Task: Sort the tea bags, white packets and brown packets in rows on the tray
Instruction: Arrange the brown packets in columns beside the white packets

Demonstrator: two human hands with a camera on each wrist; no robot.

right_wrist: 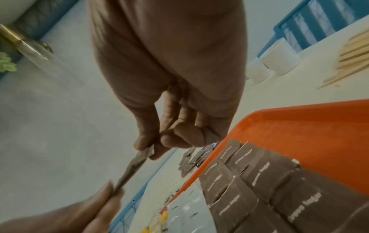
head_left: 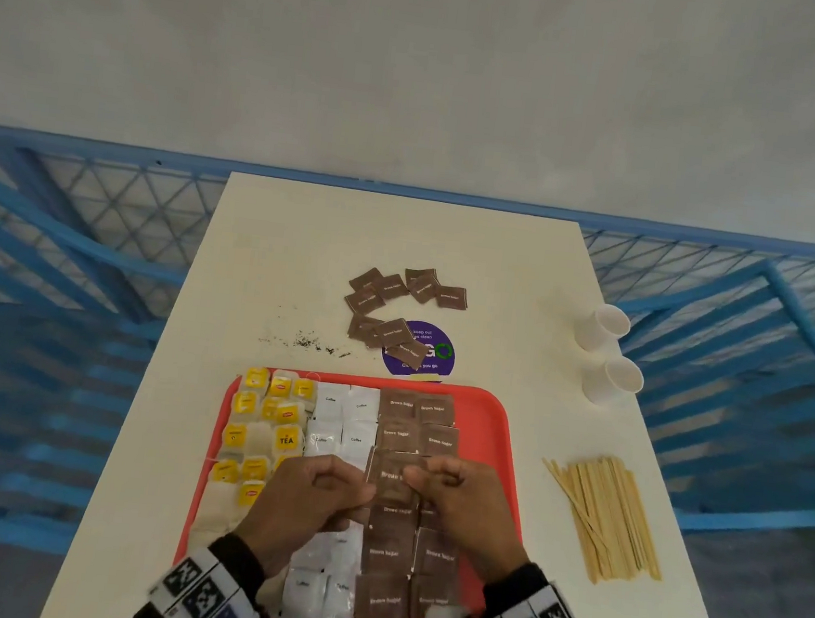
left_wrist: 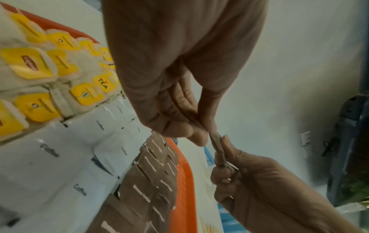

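A red tray (head_left: 490, 418) holds yellow-tagged tea bags (head_left: 262, 424) on the left, white coffee packets (head_left: 343, 423) in the middle and brown sugar packets (head_left: 419, 420) on the right. Both hands hold one brown packet (head_left: 390, 475) just above the brown column. My left hand (head_left: 320, 496) pinches its left edge. My right hand (head_left: 456, 495) pinches its right edge. The left wrist view shows that packet (left_wrist: 218, 145) edge-on between the left hand (left_wrist: 199, 135) and the right hand (left_wrist: 249, 173). From the right wrist, the right hand (right_wrist: 159, 141) pinches the packet (right_wrist: 133, 167).
Several loose brown packets (head_left: 395, 307) lie on the white table beyond the tray, partly over a purple sticker (head_left: 433, 354). Tea crumbs (head_left: 306, 343) are scattered to their left. Two paper cups (head_left: 602, 326) and a pile of wooden stirrers (head_left: 610, 516) sit at the right. A blue railing surrounds the table.
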